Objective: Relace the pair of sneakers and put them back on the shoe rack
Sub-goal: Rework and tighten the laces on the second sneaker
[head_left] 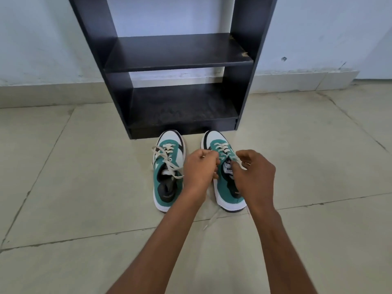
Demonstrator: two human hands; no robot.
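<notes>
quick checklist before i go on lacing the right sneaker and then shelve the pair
1. Both hands on the lace: ok. The left hand and right hand each pinch part of the right sneaker's lace.
2. Right sneaker laced to the top: not ok, the upper part is not done and a loose end trails on the floor.
3. Left sneaker tied: not ok, its lace lies loose over the sides.
4. Shoe rack shelves free: ok, both visible shelves hold nothing.
5. Lace crossings even under the hands: cannot tell, hidden.
</notes>
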